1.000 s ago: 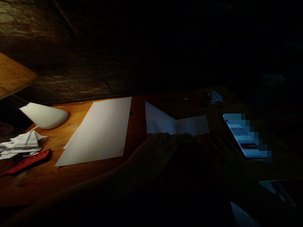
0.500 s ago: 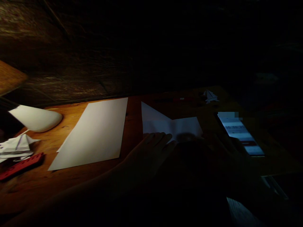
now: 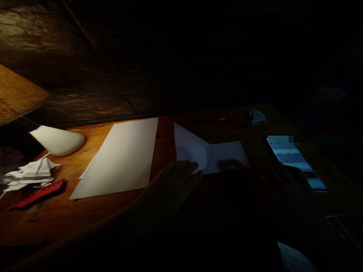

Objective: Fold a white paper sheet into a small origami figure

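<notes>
Folded paper, likely light and easily creased, best taken by its edges, lies on the worktop. At seven o'clock, the left hand rests unclenched on it; the right hand, shadowed toward four, has a grip too dark to tell. A phone lies toward three.

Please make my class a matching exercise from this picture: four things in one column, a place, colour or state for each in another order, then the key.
Column one
1. Left hand
2. Phone
3. Folded paper
4. Lampshade

Column two
A. White, with creases
B. At the picture's left edge
C. Touching the folded paper
D. Screen lit

Right pairs
1-C, 2-D, 3-A, 4-B
</notes>
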Motion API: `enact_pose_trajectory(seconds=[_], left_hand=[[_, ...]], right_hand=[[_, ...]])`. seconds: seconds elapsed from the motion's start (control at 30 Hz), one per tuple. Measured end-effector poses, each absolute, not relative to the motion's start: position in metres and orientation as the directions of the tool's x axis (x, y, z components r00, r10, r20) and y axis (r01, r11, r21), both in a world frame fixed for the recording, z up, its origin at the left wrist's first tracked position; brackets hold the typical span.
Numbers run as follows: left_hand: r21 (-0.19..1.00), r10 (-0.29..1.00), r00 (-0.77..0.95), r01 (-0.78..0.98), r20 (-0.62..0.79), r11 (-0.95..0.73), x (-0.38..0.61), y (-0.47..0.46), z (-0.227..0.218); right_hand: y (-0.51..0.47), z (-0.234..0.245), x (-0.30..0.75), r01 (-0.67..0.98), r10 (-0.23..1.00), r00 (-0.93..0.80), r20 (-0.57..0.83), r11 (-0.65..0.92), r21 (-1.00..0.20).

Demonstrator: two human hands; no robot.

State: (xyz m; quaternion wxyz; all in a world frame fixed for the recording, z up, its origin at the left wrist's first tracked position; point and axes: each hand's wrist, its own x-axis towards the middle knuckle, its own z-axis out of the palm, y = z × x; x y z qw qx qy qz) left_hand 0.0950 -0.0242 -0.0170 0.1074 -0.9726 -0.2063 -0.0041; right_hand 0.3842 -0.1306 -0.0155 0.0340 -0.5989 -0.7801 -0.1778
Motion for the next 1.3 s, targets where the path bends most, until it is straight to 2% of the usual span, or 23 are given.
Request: enact_pose_trajectory(seconds=[0.37,0.57,0.67,0.87,0.97,1.03,1.13,1.3], left_hand=[[-0.194,0.492,0.860,0.510,0.135,-0.838,0.061,-0.030,-0.017],[-0.173,0.523,0.840,0.542,0.142,-0.823,0.072,-0.036,-0.015],[-0.125,0.501,0.853,0.518,0.147,-0.846,0.098,-0.047,-0.015],[0.161,0.454,0.888,0.439,0.073,-0.884,0.142,-0.060,-0.013],[0.239,0.463,0.883,0.434,0.078,-0.869,0.145,-0.058,-0.014],[0.265,0.469,0.878,0.431,0.098,-0.862,0.144,-0.057,-0.014],[0.298,0.470,0.876,0.422,0.108,-0.856,0.140,-0.056,-0.015],[0.256,0.448,0.883,0.406,0.136,-0.878,0.133,-0.058,-0.020]], right_hand=[[-0.130,-0.015,0.383,0.957,0.942,-0.223,0.250,0.163,0.241],[-0.128,-0.023,0.385,0.945,0.915,-0.281,0.288,0.211,0.251],[-0.126,-0.024,0.381,0.938,0.910,-0.305,0.282,0.235,0.256],[-0.124,-0.024,0.379,0.953,0.928,-0.253,0.272,0.192,0.233],[-0.125,-0.030,0.373,0.945,0.913,-0.291,0.287,0.227,0.237],[-0.124,-0.033,0.364,0.945,0.898,-0.315,0.307,0.267,0.188],[-0.121,-0.033,0.350,0.968,0.936,-0.250,0.247,0.241,0.065],[-0.122,-0.030,0.364,0.984,0.957,-0.146,0.251,0.115,0.133]])
